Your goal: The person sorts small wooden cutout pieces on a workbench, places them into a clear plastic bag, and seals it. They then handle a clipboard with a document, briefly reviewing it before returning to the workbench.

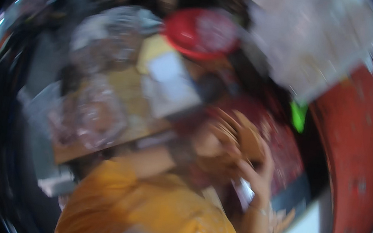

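Observation:
The whole picture is smeared by motion. Both my hands are closed on a bunch of tan-brown flat pieces, several layers fanned together; leather or card, I cannot tell which. My left hand, with a dark band at the wrist, grips them from the left side. On the right, my right hand holds their edge, its thumb lying toward the left hand. Beneath them lies a dark red surface with pale flecks. My orange sleeves and clothing fill the lower middle.
A wooden table at left bears clear plastic bags of brownish contents and white and yellow sheets. Behind stands a red basin. Large pale sheeting hangs upper right, beside a long red panel.

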{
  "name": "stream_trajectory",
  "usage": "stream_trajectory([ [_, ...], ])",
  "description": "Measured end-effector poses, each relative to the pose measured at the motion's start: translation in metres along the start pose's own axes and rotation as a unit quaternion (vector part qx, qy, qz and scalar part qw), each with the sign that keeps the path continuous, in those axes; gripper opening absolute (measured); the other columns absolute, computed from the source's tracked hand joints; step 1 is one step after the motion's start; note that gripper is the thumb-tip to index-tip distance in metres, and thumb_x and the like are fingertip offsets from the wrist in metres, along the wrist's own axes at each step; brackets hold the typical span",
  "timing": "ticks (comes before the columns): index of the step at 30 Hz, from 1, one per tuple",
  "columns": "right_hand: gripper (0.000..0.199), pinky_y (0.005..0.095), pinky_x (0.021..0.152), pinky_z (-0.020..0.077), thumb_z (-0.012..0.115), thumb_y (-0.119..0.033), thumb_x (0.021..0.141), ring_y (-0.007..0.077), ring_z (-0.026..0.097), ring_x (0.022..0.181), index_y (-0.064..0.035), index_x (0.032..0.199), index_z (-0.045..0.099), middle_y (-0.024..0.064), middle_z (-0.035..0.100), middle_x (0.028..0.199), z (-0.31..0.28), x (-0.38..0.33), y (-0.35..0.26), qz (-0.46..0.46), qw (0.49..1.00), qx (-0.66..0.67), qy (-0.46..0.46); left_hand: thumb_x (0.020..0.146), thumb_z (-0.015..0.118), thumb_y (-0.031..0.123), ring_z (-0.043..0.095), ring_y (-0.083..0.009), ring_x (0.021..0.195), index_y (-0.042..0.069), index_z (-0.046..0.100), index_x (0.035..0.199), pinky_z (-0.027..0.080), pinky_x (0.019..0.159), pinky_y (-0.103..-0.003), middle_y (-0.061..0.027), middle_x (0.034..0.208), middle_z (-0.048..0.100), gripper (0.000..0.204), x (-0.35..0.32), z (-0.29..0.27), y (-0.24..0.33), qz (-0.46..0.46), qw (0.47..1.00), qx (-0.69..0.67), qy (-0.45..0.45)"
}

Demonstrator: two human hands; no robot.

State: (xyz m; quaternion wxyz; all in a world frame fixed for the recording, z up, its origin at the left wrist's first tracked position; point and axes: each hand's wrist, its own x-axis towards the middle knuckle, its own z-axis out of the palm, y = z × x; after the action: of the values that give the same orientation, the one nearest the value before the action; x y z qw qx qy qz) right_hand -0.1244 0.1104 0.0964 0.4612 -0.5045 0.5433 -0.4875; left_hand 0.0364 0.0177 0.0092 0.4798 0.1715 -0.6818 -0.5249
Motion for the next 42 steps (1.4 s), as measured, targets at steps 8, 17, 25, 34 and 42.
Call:
stream_trajectory([
  [8, 0.041, 0.0251, 0.081, 0.0453, 0.07, 0.0, 0.07, 0.0113, 0.056, 0.091, 0.0038, 0.109, 0.059, 0.0057, 0.061, 0.099, 0.051, 0.02, -0.029, -0.059, 0.98, -0.039, -0.185, 0.079, 0.07, 0.026, 0.054, -0.0179, 0.095, 0.005, 0.05, 0.107, 0.042, 0.086, -0.031, -0.0066, 0.106, 0.055, 0.04, -0.05, -0.031, 0.056, 0.057, 0.995, -0.036, 0.079],
  [17, 0.043, 0.0315, 0.089, 0.0431, 0.078, -0.012, 0.064, 0.0205, 0.055, 0.105, 0.0017, 0.102, 0.064, 0.0128, 0.054, 0.117, 0.214, 0.053, -0.07, -0.151, 0.893, -0.056, -0.419, 0.091, 0.049, 0.046, 0.049, -0.0185, 0.114, 0.002, 0.038, 0.131, 0.037, 0.099, -0.034, -0.0097, 0.12, 0.055, 0.061, -0.166, -0.13, 0.113, 0.062, 0.811, -0.54, 0.215],
  [25, 0.037, 0.0338, 0.093, 0.0415, 0.077, -0.009, 0.067, 0.0261, 0.052, 0.114, -0.0006, 0.101, 0.064, 0.0193, 0.036, 0.139, 0.363, 0.045, -0.068, -0.297, 0.798, -0.024, -0.523, 0.092, 0.05, 0.022, 0.051, -0.0221, 0.112, 0.003, 0.042, 0.129, 0.04, 0.095, -0.038, -0.0098, 0.125, 0.05, 0.042, -0.263, -0.236, 0.192, -0.083, 0.907, -0.172, 0.374],
  [34, 0.034, 0.0428, 0.096, 0.0414, 0.08, -0.007, 0.063, 0.0359, 0.053, 0.115, -0.0026, 0.089, 0.06, 0.0158, 0.067, 0.095, 0.444, 0.046, -0.076, -0.391, 0.723, 0.065, -0.566, 0.096, 0.046, 0.03, 0.051, -0.0232, 0.11, 0.011, 0.041, 0.13, 0.046, 0.086, -0.034, -0.0099, 0.129, 0.047, 0.039, -0.299, -0.281, 0.233, 0.208, 0.787, -0.407, 0.414],
  [42, 0.033, 0.0451, 0.085, 0.0484, 0.078, -0.012, 0.063, 0.0323, 0.065, 0.092, 0.0002, 0.089, 0.063, 0.0137, 0.067, 0.093, 0.483, 0.072, -0.076, -0.499, 0.613, 0.138, -0.597, 0.096, 0.04, 0.041, 0.044, -0.0314, 0.12, 0.007, 0.041, 0.131, 0.04, 0.097, -0.044, -0.017, 0.132, 0.044, 0.049, -0.3, -0.278, 0.224, 0.287, 0.733, -0.491, 0.374],
])
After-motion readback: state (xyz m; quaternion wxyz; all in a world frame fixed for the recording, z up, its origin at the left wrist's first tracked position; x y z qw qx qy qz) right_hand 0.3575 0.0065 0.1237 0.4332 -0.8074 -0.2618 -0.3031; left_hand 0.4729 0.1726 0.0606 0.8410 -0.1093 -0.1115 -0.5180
